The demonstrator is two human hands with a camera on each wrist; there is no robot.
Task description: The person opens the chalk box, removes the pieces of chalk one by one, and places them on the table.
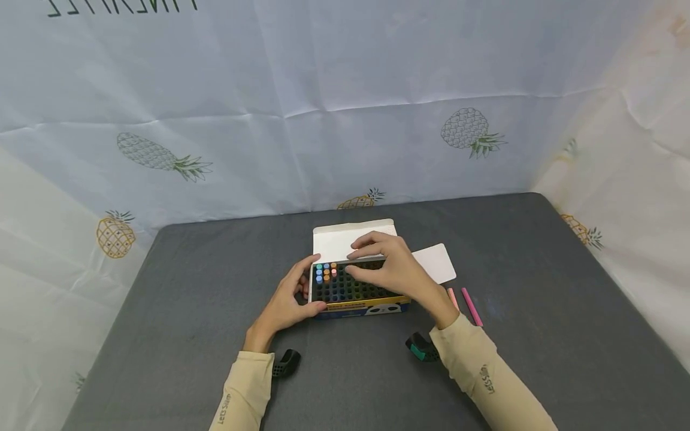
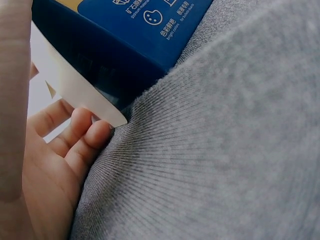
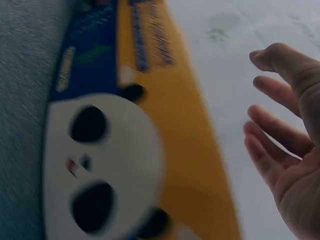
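An open chalk box [image 1: 360, 307] with a blue and yellow front lies at the table's middle. Its black grid holds several coloured chalks [image 1: 326, 272] at the left end. My left hand [image 1: 289, 300] grips the box's left end, thumb on the front corner and fingers behind. The left wrist view shows those fingers [image 2: 75, 142] beside the blue box wall [image 2: 125, 47] and a white flap [image 2: 75, 92]. My right hand [image 1: 389, 267] hovers over the grid, fingers relaxed and holding nothing. The right wrist view shows this hand [image 3: 285, 150] above the panda-printed box front [image 3: 100, 160].
The white lid [image 1: 341, 240] stands up behind the box, and a white side flap [image 1: 438, 261] lies out to the right. Two pink chalks [image 1: 471, 306] lie on the grey table [image 1: 539, 299] right of my right wrist. Pineapple-print cloth walls the table in.
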